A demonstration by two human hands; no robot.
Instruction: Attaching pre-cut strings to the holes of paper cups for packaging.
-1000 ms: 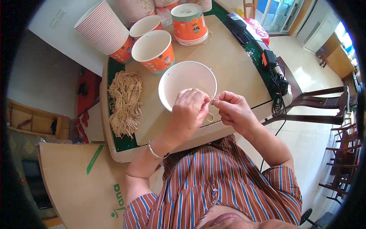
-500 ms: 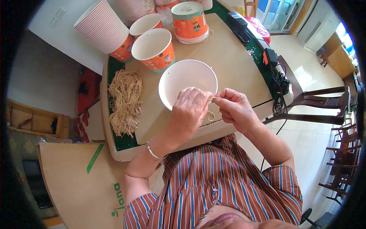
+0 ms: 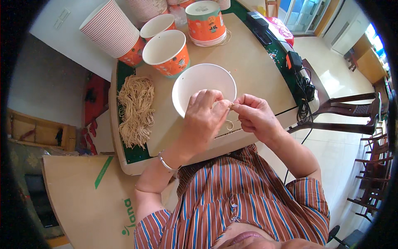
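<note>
Both hands meet over the near right rim of an upright white-lined paper bucket [image 3: 195, 83]. My left hand [image 3: 207, 116], with a bracelet on its wrist, pinches a thin beige string [image 3: 229, 124] between thumb and forefinger. Close beside it, my right hand [image 3: 257, 116] is closed on the same string, its other fingers curled in. A short loop of string dangles below the fingertips at the table edge. Exactly how the string meets the bucket rim is hidden by the fingers. To the left lies a loose bundle of beige strings [image 3: 137, 112].
Orange paper buckets [image 3: 172, 62] and a leaning tall nested stack [image 3: 111, 29] stand at the back left. An upside-down stack [image 3: 206, 25] sits behind the bucket. Black cables [image 3: 305, 93] and adapters run along the right edge. A wooden chair [image 3: 348, 114] is at right, a cardboard box [image 3: 83, 195] at lower left.
My left hand's fingers have lifted and bent a little, away from the bucket's inside. Both hands stay together on the string. The bucket has hardly moved.
</note>
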